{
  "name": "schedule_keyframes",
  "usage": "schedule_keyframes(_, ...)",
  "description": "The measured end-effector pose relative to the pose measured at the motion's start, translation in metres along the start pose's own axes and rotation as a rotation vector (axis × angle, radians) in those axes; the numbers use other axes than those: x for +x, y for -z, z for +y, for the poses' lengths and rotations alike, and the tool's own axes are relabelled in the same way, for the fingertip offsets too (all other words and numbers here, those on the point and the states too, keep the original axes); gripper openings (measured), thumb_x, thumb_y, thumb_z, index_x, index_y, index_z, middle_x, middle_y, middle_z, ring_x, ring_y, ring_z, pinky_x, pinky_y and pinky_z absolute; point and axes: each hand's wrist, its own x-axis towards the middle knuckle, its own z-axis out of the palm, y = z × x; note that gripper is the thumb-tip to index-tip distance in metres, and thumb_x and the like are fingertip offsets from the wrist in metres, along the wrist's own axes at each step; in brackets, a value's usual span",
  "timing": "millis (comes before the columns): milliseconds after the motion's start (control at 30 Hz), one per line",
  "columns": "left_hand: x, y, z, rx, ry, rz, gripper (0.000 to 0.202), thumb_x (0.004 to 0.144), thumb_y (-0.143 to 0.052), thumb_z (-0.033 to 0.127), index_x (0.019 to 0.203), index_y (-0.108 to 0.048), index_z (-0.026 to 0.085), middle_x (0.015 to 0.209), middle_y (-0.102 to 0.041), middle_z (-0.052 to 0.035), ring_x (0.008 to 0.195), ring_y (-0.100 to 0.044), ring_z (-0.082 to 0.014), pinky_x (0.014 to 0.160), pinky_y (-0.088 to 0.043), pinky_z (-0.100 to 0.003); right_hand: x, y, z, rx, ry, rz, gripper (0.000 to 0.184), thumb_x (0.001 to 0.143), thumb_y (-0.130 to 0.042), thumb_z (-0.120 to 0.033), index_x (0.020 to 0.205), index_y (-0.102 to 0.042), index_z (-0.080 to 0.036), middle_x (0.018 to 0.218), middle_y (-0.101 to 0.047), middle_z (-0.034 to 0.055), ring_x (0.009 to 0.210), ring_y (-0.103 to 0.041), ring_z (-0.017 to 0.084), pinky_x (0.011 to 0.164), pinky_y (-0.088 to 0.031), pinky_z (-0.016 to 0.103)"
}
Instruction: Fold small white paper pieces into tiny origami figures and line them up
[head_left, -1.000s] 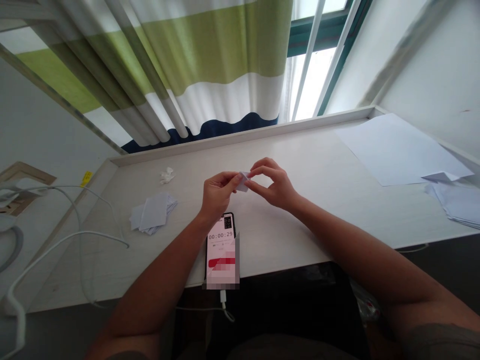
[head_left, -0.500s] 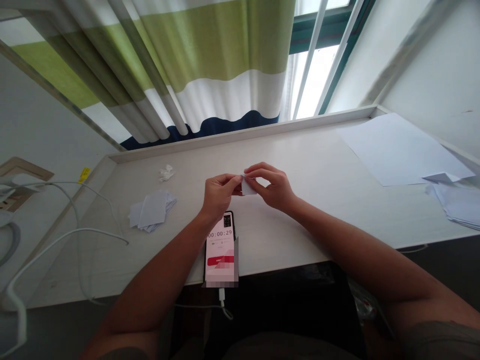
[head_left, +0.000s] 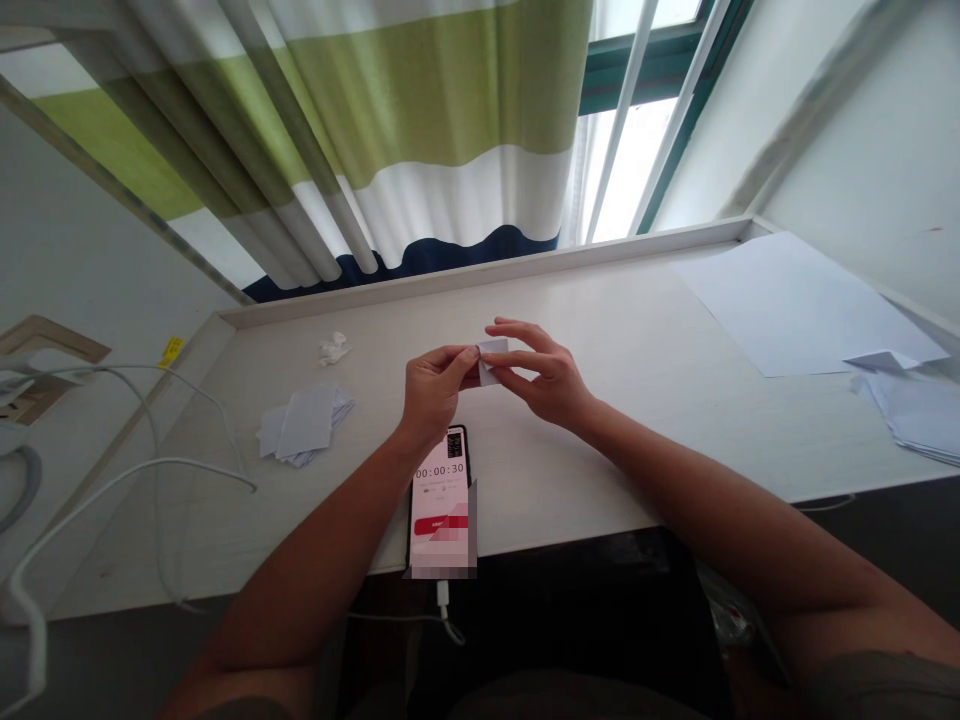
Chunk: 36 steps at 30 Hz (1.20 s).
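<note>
A small folded piece of white paper [head_left: 491, 358] is held just above the white desk [head_left: 637, 420] between both hands. My left hand [head_left: 435, 390] pinches its left edge with thumb and fingers closed. My right hand [head_left: 541, 375] grips its right side with thumb and lower fingers, while the upper fingers stretch out over it. A phone [head_left: 442, 500] showing a timer at 00:00:30 lies on the desk right below my left wrist.
A small stack of white paper slips [head_left: 304, 425] lies to the left, with a crumpled scrap [head_left: 332, 348] behind it. Large white sheets [head_left: 795, 300] and folded papers [head_left: 911, 410] sit at the right. White cables [head_left: 135, 470] loop at the left; a striped curtain [head_left: 375, 140] hangs behind.
The right hand's upper fingers have lifted and straightened over the paper, which has turned slightly between the hands. The phone timer went from 00:00:29 to 00:00:30.
</note>
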Motion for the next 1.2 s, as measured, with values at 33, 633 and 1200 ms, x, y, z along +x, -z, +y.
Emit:
schedule_keyframes(33,0.000,0.000,0.000,0.002,-0.002,-0.002,0.042,0.072,-0.097,0.054,0.084,-0.081,0.017,0.082,-0.082,-0.0053,0.079,-0.081,-0.0239,0.083,-0.071,-0.046,0.000,0.000,0.000,-0.011,0.010,-0.007,0.021,0.104,-0.071,-0.023,0.115,-0.084,-0.036,0.139,-0.075,0.0058,0.144,-0.063,0.031,0.114,-0.058,0.061)
schedule_keyframes(633,0.005,0.006,-0.002,0.078,-0.092,-0.065,0.054,0.072,-0.095,0.066,0.084,-0.075,0.017,0.077,-0.079,-0.0036,0.067,-0.074,-0.0170,0.067,-0.067,-0.032,-0.001,-0.001,-0.006,0.034,0.011,-0.044,0.020,0.108,-0.067,-0.041,0.112,-0.084,-0.030,0.124,-0.073,0.0095,0.116,-0.067,0.028,0.100,-0.060,0.050)
schedule_keyframes(1200,-0.001,0.015,0.002,0.363,-0.212,-0.297,0.034,0.090,-0.087,0.046,0.104,-0.081,0.016,0.096,-0.085,-0.0103,0.084,-0.082,-0.0218,0.078,-0.065,-0.033,0.006,0.007,-0.003,0.411,-0.289,-0.089,0.025,0.103,-0.073,-0.044,0.115,-0.078,-0.023,0.095,-0.079,0.0035,0.088,-0.074,0.019,0.082,-0.062,0.036)
